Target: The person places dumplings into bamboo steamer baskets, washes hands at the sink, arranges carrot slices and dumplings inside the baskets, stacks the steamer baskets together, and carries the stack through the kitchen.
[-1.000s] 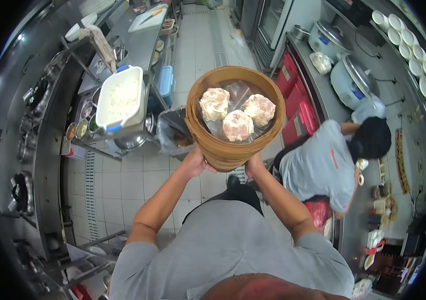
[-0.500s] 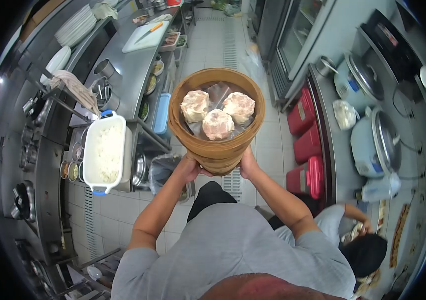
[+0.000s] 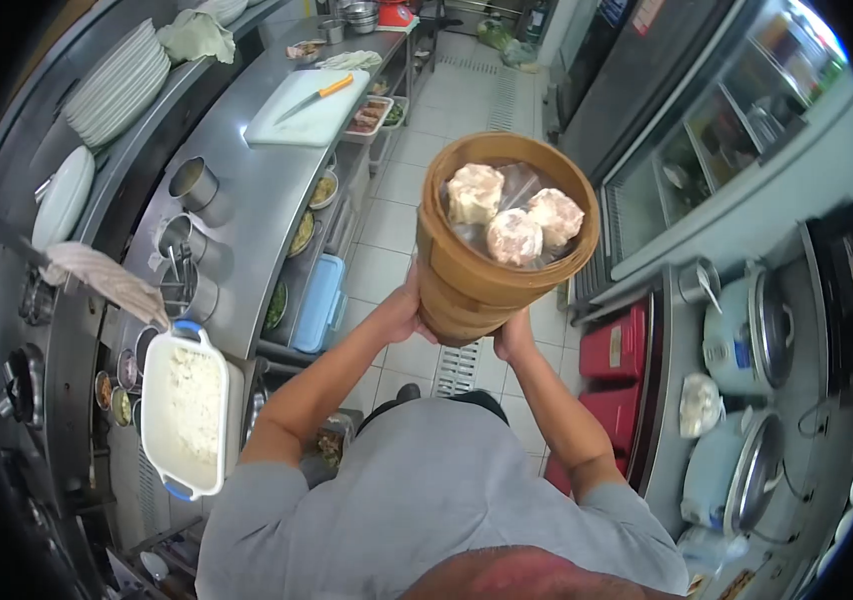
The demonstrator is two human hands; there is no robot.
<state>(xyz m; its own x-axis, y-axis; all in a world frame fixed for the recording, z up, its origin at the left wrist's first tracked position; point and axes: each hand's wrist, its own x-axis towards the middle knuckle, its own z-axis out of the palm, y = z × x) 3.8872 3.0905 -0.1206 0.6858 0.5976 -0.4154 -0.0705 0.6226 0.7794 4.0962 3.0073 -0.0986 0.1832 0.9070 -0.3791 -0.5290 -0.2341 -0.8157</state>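
A stack of round bamboo steamer baskets [image 3: 492, 292] is held up in front of me, tilted a little to the right. Three pale dumplings [image 3: 515, 237] sit on clear film in the top basket. My left hand [image 3: 409, 308] is closed round the lower left side of the stack. Low on the right side, my right hand [image 3: 515, 336] grips it too, its fingers partly hidden behind the baskets.
Along the left runs a steel counter [image 3: 237, 190] with a white cutting board [image 3: 292, 125], an orange-handled knife [image 3: 317, 96] and metal pots. A white tub of rice [image 3: 152, 430] juts out nearby. Rice cookers [image 3: 732, 470] and red bins [image 3: 612, 348] line the right; a glass-door fridge [image 3: 707, 150] stands ahead.
I have moved forward along the aisle with the steamer stack still in both hands. The stack sits further right in view and leans more. The person at lower right has left the view.
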